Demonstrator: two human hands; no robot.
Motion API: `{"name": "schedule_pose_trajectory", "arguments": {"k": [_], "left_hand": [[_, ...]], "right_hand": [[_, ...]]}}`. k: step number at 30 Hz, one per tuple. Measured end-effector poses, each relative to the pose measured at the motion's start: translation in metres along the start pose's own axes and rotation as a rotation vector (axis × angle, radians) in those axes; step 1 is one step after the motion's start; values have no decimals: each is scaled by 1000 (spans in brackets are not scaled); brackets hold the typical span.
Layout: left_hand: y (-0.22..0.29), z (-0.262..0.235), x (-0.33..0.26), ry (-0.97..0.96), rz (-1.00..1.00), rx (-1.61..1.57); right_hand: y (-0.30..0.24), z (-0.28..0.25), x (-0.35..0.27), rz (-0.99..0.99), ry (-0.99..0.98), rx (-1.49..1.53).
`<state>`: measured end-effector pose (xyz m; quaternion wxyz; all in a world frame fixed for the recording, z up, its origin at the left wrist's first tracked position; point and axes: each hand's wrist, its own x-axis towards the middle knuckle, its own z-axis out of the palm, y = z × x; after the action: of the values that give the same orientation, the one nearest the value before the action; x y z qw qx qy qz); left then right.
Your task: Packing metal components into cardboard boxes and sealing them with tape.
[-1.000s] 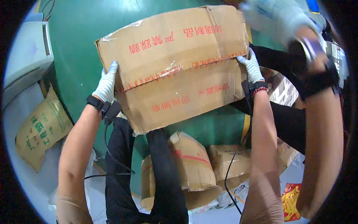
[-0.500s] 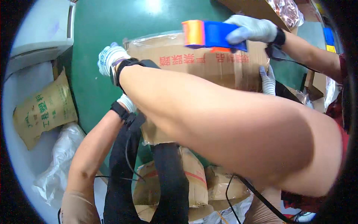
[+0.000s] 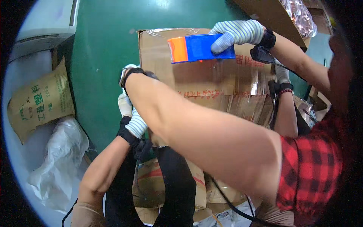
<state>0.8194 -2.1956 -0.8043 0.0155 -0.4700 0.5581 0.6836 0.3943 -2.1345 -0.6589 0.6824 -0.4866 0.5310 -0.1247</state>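
A large brown cardboard box (image 3: pixel 159 56) stands in front of me, between my legs at its near side. My left hand (image 3: pixel 134 123), in a striped glove, grips the box's left side, its fingers partly hidden. My right hand (image 3: pixel 281 73), also gloved, holds the right side; a co-worker's arm hides part of my right forearm. Over the box top, the co-worker's gloved hand (image 3: pixel 242 32) holds a blue and orange tape dispenser (image 3: pixel 202 47). That person's other hand (image 3: pixel 129 72) rests at the box's left edge, the forearm crossing in front of me.
More cardboard boxes (image 3: pixel 149 181) lie below, by my legs. A tan printed sack (image 3: pixel 43 98) and clear plastic wrapping (image 3: pixel 62 162) are at left, under a pale machine (image 3: pixel 43 30). An open carton with a plastic bag (image 3: pixel 298 17) stands far right. Dark cables hang near my arms.
The co-worker's tape dispenser has moved left and slightly down over the box. Their other hand has moved down and right along the left edge. Both my hands stay at the box's sides.
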Motion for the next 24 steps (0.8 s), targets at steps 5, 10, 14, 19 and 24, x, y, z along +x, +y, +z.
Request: {"name": "schedule_pose_trajectory", "arguments": {"k": [5, 10, 14, 19, 24], "left_hand": [[-6, -1, -27, 43, -25, 35], [-15, 3, -56, 167, -44, 187], [-7, 28, -71, 40, -61, -18], [-1, -22, -78, 53, -69, 31], [-9, 19, -71, 13, -142, 28]], "right_hand": [[-129, 117, 141, -199, 229, -662], [-125, 150, 173, -98, 392, -992], [-71, 155, 117, 20, 587, -557], [2, 140, -24, 309, 1244, -640], [217, 304, -168, 793, 1891, 486]]}}
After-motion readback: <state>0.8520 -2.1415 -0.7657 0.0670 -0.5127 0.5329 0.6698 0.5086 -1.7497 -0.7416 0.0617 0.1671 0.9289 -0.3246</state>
